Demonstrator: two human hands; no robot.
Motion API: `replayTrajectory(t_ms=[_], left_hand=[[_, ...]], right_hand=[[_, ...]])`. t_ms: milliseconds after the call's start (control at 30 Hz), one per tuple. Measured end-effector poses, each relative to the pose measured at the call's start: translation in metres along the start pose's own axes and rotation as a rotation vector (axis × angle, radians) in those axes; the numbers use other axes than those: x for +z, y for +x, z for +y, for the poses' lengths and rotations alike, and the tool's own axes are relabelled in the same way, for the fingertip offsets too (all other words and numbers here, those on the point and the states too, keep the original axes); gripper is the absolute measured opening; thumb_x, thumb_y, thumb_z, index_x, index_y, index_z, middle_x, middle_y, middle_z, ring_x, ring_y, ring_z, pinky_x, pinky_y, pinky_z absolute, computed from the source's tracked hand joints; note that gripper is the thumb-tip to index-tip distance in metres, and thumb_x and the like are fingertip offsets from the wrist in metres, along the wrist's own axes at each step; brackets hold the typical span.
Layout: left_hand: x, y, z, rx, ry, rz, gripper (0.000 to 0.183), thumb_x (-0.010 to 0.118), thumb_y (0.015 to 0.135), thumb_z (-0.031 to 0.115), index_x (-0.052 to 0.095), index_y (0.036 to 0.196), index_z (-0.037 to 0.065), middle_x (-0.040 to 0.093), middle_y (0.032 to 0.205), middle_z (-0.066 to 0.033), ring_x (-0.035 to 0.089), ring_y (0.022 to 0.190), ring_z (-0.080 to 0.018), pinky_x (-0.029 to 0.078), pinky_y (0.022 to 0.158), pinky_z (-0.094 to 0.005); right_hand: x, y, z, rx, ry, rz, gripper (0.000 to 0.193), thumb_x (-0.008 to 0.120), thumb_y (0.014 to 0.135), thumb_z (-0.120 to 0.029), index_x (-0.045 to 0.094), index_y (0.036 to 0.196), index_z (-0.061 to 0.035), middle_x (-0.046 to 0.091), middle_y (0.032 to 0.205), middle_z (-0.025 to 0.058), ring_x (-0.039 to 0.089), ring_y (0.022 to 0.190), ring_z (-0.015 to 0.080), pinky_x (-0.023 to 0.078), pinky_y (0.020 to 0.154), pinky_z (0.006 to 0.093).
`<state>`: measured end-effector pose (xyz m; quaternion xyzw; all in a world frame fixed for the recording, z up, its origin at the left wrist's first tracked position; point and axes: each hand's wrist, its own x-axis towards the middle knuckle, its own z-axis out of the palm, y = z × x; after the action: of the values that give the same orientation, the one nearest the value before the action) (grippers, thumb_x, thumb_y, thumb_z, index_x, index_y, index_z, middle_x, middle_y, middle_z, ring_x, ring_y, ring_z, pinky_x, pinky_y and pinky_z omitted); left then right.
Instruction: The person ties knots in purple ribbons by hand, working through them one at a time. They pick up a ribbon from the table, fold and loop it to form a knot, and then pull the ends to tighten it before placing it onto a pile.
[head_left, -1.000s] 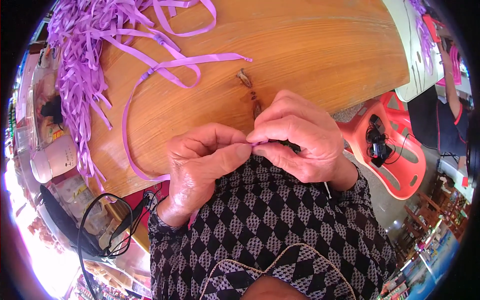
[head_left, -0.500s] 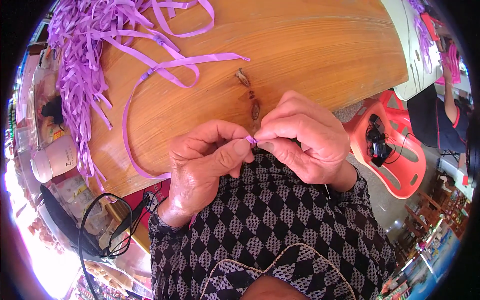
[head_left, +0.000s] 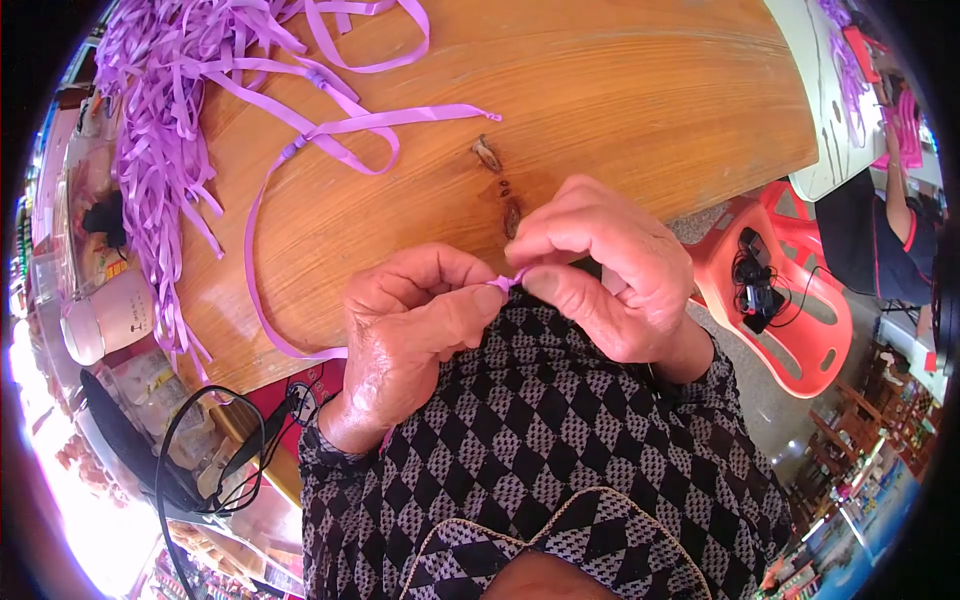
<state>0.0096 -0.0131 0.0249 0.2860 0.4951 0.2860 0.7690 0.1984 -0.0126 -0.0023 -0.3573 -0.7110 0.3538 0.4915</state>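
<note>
My left hand [head_left: 415,305] is closed, its thumb and forefinger pinching a purple ribbon [head_left: 506,284] near a small twisted or knotted part. On the other side of that part, my right hand [head_left: 615,270] grips the ribbon's short end at the thumb, with the forefinger lifted a little off it. Exactly which right fingers back the thumb is hidden. Both hands are above my lap by the near edge of the wooden table [head_left: 640,110]. A long purple ribbon loop [head_left: 255,260] lies on the wood, running from the heap to behind my left hand.
A thick heap of purple ribbons [head_left: 165,130] covers the table's left end. A white bottle-like container [head_left: 110,318] and a black cable [head_left: 165,470] are at the left. A red plastic stool [head_left: 800,350] holding a black corded device [head_left: 757,290] stands right; beyond it, another person's arm [head_left: 897,195].
My right forefinger has lifted away from the thumb, and the right hand has shifted slightly. More of the ribbon's twisted part shows between my hands. The left hand keeps its pinch.
</note>
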Motion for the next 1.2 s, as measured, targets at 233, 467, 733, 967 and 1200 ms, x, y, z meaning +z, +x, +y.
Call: replayTrajectory(t_ms=[233, 467, 733, 967, 1200], left_hand=[[0.002, 0.0, -0.001, 0.086, -0.03, 0.001, 0.011, 0.064, 0.077, 0.0, 0.063, 0.087, -0.004, 0.063, 0.075, -0.0027, 0.051, 0.06, -0.0039, 0.038, 0.054, -0.0171], [0.001, 0.002, 0.0, 0.073, -0.018, 0.061, 0.01, 0.067, 0.076, 0.002, 0.065, 0.085, -0.003, 0.063, 0.074, -0.0024, 0.049, 0.059, -0.0029, 0.036, 0.052, -0.0165], [0.0, 0.003, 0.0, 0.069, -0.113, 0.005, 0.011, 0.067, 0.076, 0.001, 0.066, 0.086, -0.002, 0.064, 0.074, -0.0034, 0.05, 0.06, -0.0035, 0.038, 0.053, -0.0168], [-0.004, 0.004, 0.002, 0.023, -0.085, -0.107, 0.011, 0.066, 0.076, -0.001, 0.066, 0.087, -0.003, 0.066, 0.079, -0.0071, 0.058, 0.068, -0.0085, 0.046, 0.063, -0.0197], [-0.007, 0.003, 0.007, 0.006, 0.026, -0.068, 0.01, 0.068, 0.076, 0.002, 0.065, 0.082, -0.003, 0.062, 0.071, -0.0034, 0.048, 0.057, -0.0038, 0.036, 0.049, -0.018]], right_hand=[[0.002, 0.005, -0.003, -0.016, -0.021, -0.087, 0.047, 0.079, 0.059, -0.015, 0.061, 0.099, 0.0037, 0.06, 0.094, 0.0137, 0.055, 0.076, 0.0229, 0.044, 0.063, 0.0303], [0.001, 0.001, 0.001, 0.0, 0.027, -0.012, 0.044, 0.079, 0.06, -0.012, 0.062, 0.097, 0.0047, 0.06, 0.093, 0.0146, 0.055, 0.075, 0.0221, 0.044, 0.063, 0.0302], [0.006, 0.0, -0.002, -0.022, 0.01, 0.05, 0.038, 0.077, 0.063, -0.009, 0.063, 0.096, 0.0037, 0.06, 0.089, 0.0131, 0.054, 0.073, 0.0216, 0.043, 0.062, 0.0296], [0.008, 0.005, 0.0, -0.067, -0.02, -0.023, 0.031, 0.077, 0.061, -0.011, 0.066, 0.089, -0.0031, 0.061, 0.084, 0.0082, 0.052, 0.066, 0.0199, 0.041, 0.058, 0.0289], [0.008, 0.003, 0.003, -0.06, -0.005, -0.002, 0.022, 0.077, 0.061, -0.007, 0.063, 0.077, -0.0017, 0.059, 0.078, 0.008, 0.051, 0.062, 0.0202, 0.039, 0.053, 0.0289]])
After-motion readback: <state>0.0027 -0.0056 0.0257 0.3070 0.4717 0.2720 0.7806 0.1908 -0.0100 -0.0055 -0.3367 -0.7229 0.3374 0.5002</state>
